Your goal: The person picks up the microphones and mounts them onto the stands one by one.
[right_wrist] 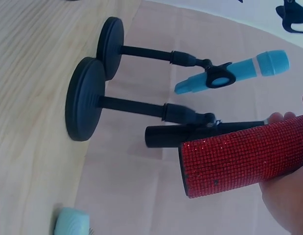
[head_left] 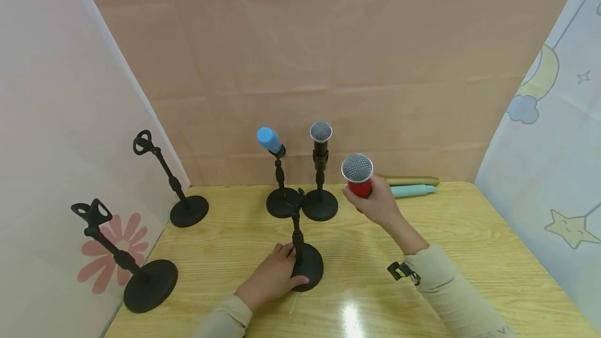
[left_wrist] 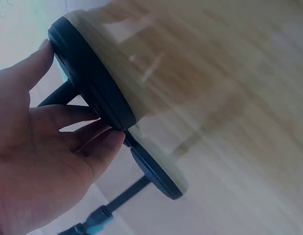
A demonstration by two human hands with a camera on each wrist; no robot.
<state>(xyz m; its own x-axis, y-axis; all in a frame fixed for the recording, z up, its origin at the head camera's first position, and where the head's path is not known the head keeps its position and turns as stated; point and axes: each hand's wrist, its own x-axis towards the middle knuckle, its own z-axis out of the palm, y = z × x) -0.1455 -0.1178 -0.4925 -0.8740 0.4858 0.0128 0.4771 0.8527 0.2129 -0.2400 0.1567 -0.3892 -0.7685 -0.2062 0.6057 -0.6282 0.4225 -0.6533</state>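
Observation:
My right hand (head_left: 380, 203) grips a red microphone (head_left: 360, 188) with a silver mesh head, held up above the table. Small glittering stones cover its handle (right_wrist: 244, 156) in the right wrist view. Down at the front middle, my left hand (head_left: 271, 276) holds the round base of a black microphone stand (head_left: 311, 270), thumb and fingers at its rim. That stand is upright, and its clip (head_left: 295, 198) carries nothing. Behind it, a blue microphone (head_left: 269, 140) and a black microphone (head_left: 321, 132) sit in the clips of two other stands.
Two more black stands with bare clips, one farther back (head_left: 189, 212) and one nearer (head_left: 150, 286), occupy the table's left side. A gold microphone-like object (head_left: 415, 181) and a light teal one (head_left: 413, 191) lie by the back wall. Walls (head_left: 281, 67) enclose the back and both sides.

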